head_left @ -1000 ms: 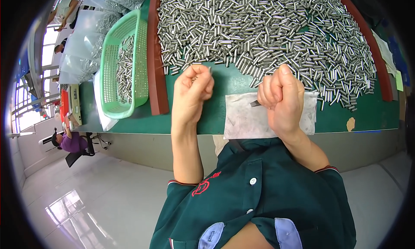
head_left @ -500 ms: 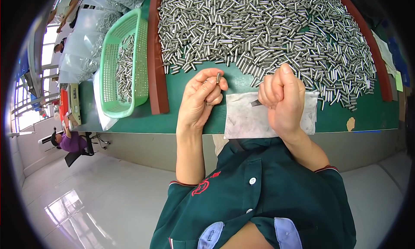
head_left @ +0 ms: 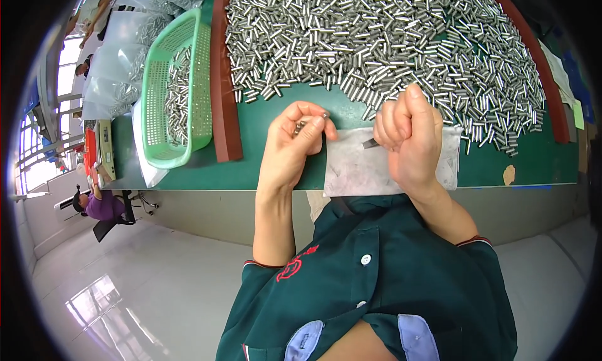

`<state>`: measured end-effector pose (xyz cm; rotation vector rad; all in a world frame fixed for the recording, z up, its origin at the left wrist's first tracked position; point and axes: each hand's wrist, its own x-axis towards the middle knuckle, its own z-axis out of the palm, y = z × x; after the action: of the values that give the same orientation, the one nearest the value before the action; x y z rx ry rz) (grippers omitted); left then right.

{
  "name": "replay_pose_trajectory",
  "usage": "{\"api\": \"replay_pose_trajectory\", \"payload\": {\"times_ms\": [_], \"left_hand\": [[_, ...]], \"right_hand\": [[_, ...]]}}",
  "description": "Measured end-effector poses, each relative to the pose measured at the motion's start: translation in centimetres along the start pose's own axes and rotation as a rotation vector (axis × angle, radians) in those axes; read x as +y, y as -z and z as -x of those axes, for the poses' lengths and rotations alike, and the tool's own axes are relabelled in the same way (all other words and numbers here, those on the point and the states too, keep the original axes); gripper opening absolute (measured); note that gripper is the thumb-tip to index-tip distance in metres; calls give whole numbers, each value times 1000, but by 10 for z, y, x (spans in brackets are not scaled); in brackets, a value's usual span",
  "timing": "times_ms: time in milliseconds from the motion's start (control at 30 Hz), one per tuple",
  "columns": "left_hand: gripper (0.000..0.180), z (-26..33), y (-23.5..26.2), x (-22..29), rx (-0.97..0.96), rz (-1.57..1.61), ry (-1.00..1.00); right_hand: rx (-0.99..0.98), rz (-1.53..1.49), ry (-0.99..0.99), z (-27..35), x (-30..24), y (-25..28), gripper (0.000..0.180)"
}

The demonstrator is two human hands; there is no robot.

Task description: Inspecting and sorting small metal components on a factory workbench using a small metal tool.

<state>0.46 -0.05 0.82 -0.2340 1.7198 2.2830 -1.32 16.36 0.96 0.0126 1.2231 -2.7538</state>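
My left hand (head_left: 290,143) is closed above the near edge of the green table, with several short metal pins (head_left: 300,128) tucked in its curled fingers. The end of one pin shows between thumb and forefinger. To its right, my right hand (head_left: 414,138) is a fist over a stained white cloth (head_left: 357,168). A flat, dark grey tip of a tool (head_left: 370,143) sticks out of it on the left; the rest is hidden in the palm. Beyond both hands spreads a wide heap of shiny metal pins (head_left: 351,35).
Red-brown bars (head_left: 226,104) border the heap at both sides. A light green plastic basket (head_left: 202,88) with pins stands at the left, beside clear bags (head_left: 113,85) of pins. A scale (head_left: 105,149) sits farther left. Other people work in the background.
My left hand has turned, its fingers curling differently, so that pins held inside now show and the pin at the fingertips is less visible. My right hand stays nearly still.
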Motion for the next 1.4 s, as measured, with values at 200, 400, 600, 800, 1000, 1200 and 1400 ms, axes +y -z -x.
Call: {"api": "replay_pose_trajectory", "payload": {"times_ms": [200, 400, 600, 800, 1000, 1200, 1400], "left_hand": [[7, 23, -34, -7, -9, -917, -222], [11, 26, -32, -13, 77, -1283, -342], [11, 32, -32, -12, 77, -1299, -323], [9, 26, -37, -20, 151, -1166, -405], [9, 26, -36, -24, 168, -1126, -377], [11, 26, -38, -22, 165, -1117, -372], [11, 27, -39, -22, 175, -1119, -383]], "right_hand": [[28, 21, 9, -1, -2, -2, 42], [24, 10, 11, -2, -1, 0, 42], [5, -169, 51, 1, 1, 7, 44], [-6, -143, 17, 0, 1, 6, 44], [21, -139, -11, -2, 1, 6, 43], [7, -141, -17, -2, 0, 7, 43], [21, -228, 17, -1, 3, 6, 43]]}}
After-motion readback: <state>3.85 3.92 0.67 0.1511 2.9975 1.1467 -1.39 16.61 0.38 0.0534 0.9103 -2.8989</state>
